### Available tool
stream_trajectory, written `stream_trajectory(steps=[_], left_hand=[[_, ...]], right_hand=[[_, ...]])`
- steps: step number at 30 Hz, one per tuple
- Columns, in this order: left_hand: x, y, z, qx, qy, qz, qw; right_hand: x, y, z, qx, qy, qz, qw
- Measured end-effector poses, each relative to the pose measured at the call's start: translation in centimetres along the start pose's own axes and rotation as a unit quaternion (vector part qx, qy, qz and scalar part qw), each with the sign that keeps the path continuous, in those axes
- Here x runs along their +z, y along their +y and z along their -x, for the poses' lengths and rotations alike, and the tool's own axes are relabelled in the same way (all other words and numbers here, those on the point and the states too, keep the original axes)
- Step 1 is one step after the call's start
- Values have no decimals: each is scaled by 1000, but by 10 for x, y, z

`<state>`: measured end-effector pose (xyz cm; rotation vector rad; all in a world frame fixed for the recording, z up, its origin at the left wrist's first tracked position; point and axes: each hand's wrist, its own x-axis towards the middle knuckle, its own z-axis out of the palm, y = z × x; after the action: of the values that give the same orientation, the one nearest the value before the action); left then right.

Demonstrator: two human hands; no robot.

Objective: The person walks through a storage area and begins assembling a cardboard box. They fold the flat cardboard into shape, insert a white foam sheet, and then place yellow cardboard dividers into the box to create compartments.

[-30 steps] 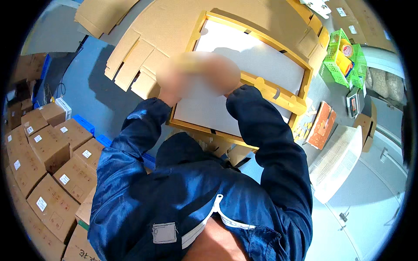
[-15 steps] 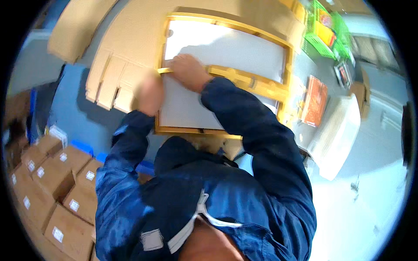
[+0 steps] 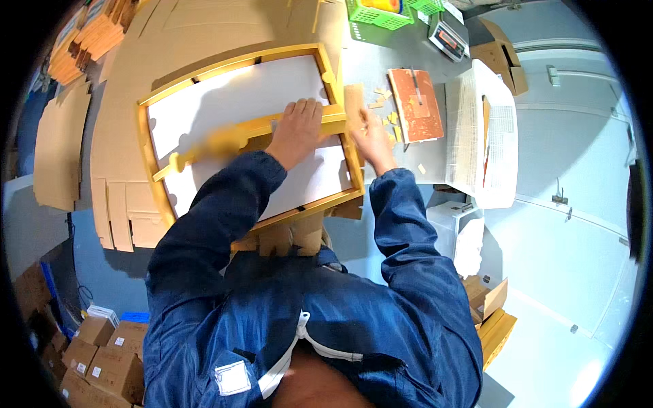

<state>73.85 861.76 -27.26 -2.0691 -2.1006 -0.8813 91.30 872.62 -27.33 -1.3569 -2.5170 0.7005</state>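
Observation:
A yellow wooden frame point(image 3: 158, 182) with white panels point(image 3: 235, 95) inside lies on cardboard before me. Across its middle runs a yellow bar point(image 3: 262, 126), its left part smeared by motion. Bent over the bar near its right end are the fingers of my left hand point(image 3: 296, 133), closed on it. Beyond the frame's right side, my right hand point(image 3: 375, 144) has its fingers bent at the lower end of a light brown flat strip point(image 3: 353, 102). Thumb and forefinger seem to pinch that strip; the other fingertips are partly hidden.
Right of the frame are small yellow pieces point(image 3: 390, 120), a reddish-brown board point(image 3: 417, 102) and a white foam box point(image 3: 500, 136). Green baskets point(image 3: 377, 16) and a small device with a display point(image 3: 449, 35) stand farther back. Cardboard boxes point(image 3: 115, 364) are stacked at lower left.
The view has swung right. Both hands have gone from the bar's left end to its right end; my right hand has left the bar and now sits outside the frame.

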Motion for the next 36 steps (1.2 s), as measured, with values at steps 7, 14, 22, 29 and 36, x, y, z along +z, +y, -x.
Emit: stream_trajectory(steps=[7,14,22,29,36], left_hand=[[45,-14,6,8,-77,-48,996],[49,-7,-5,-27,-146,-117,982],[54,-9,3,-22,-136,-50,989],[24,-23,-43,7,17,-117,993],[-108,-70,135,-124,-273,0,954]], right_hand=[[28,3,15,-1,-72,-38,997],[31,14,11,-60,-60,4,996],[31,7,2,-120,-91,41,988],[-16,-21,-93,-77,-32,-109,990],[-110,23,-59,-133,50,-107,984]])
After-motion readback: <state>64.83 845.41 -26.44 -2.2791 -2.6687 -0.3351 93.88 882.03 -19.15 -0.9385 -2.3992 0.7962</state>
